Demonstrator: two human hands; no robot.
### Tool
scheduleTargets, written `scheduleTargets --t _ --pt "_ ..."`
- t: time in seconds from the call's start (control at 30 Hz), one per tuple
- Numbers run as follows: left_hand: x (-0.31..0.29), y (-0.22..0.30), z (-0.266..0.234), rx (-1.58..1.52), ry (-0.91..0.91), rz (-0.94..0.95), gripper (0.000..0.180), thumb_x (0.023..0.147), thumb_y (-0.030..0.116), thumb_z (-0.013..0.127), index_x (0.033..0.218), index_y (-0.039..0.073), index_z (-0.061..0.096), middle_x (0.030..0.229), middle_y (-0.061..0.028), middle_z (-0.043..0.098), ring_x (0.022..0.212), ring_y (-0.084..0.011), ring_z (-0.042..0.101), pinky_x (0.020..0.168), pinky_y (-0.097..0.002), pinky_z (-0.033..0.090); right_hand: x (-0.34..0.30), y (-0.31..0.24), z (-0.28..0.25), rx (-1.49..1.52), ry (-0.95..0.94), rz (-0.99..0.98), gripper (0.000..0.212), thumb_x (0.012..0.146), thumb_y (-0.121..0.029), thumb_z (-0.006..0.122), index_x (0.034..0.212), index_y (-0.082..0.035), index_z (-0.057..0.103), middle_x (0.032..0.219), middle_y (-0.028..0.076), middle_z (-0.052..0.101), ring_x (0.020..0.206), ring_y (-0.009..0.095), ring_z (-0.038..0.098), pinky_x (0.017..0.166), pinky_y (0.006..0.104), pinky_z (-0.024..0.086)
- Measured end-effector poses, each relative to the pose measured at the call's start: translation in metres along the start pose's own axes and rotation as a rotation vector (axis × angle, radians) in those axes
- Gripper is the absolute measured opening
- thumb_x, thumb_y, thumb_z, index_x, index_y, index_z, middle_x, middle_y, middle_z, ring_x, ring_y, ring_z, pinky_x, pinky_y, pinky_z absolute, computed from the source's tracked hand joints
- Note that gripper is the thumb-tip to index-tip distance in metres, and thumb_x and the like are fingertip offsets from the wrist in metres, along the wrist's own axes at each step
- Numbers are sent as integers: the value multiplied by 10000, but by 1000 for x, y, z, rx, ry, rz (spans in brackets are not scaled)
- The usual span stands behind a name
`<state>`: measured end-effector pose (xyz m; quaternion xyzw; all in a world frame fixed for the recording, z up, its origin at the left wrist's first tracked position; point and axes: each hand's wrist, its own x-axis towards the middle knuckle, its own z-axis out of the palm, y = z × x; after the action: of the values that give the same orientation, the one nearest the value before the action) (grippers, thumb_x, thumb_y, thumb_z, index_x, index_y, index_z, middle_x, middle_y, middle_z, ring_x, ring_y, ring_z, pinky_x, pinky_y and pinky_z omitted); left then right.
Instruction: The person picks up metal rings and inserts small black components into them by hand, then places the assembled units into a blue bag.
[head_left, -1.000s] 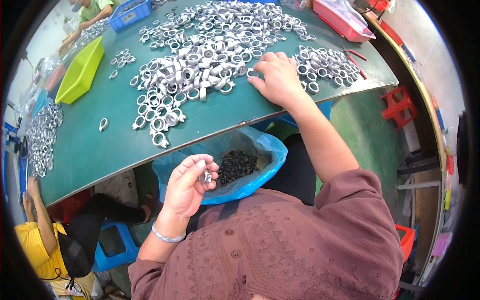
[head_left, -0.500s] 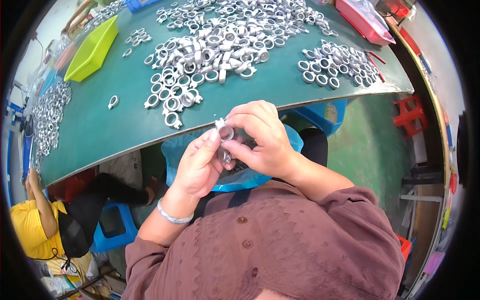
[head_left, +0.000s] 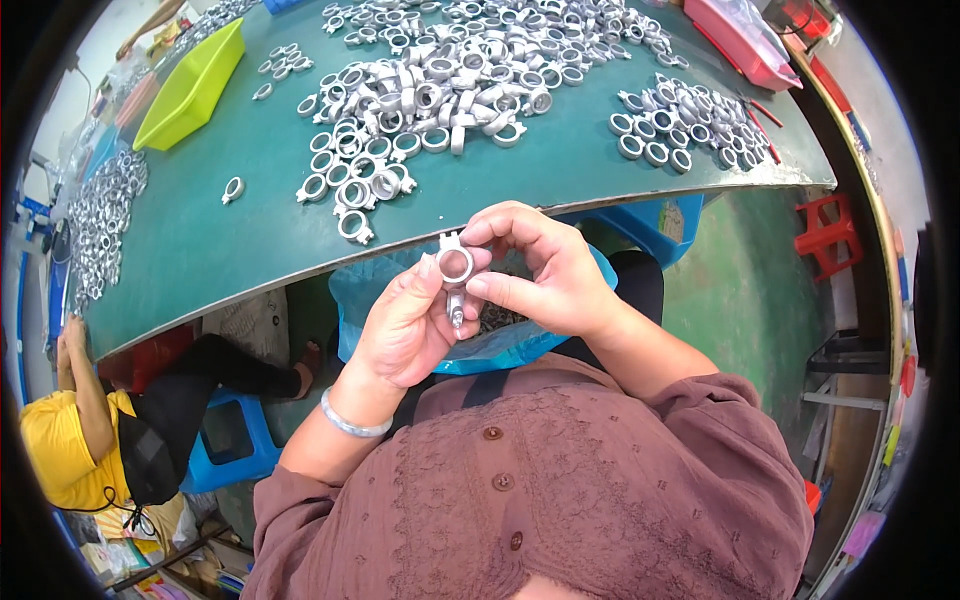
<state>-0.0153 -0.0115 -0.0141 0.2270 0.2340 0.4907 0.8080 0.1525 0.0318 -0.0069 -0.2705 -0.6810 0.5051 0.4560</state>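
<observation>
My left hand grips a silver metal ring with small lugs at its top, holding it upright at the table's front edge. Below the ring, a second small metal piece shows between the left fingers; its exact kind is partly hidden. My right hand is bent around the ring's right side, index finger near the lugs and thumb tip at the rim. Beneath both hands sits a blue plastic bag with small dark metal parts inside. A large heap of similar metal rings covers the green table.
A smaller pile of rings lies at the right, beside red-handled tools and a pink tray. A lime-green bin stands at the left. A person in a yellow shirt sits at the lower left. Blue stools stand under the table.
The ring now faces up more squarely, with the small metal piece below it more visible. My right fingers have spread slightly away from it. The view has shifted a little.
</observation>
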Motion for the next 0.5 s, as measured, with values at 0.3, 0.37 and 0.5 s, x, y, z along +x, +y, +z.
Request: scheduleTargets --t 0.3,0.37,0.5 --pt "0 -6 -13 -76 -90 -21 425 864 416 507 1061 43 561 885 -6 547 723 -90 502 587 -206 423 -2 -9 3 292 -49 199 245 755 -63 634 986 -8 576 915 35 576 753 77 532 677 227 443" --pt "0 -6 -14 -85 -97 -24 430 857 426 514 1049 44 561 883 -10 546 711 -91 499 575 -200 417 -2 -10 1 373 -58 245 233 762 -60 628 983 -7 577 915 35 578 754 75 532 677 228 444" --pt "-2 -5 -14 96 -61 33 409 808 358 609 1058 40 549 832 -19 555 676 -104 485 553 -221 378 -3 -4 -2 282 -145 148 262 799 25 569 1060 25 537 1054 92 527 891 138 554 768 272 465"
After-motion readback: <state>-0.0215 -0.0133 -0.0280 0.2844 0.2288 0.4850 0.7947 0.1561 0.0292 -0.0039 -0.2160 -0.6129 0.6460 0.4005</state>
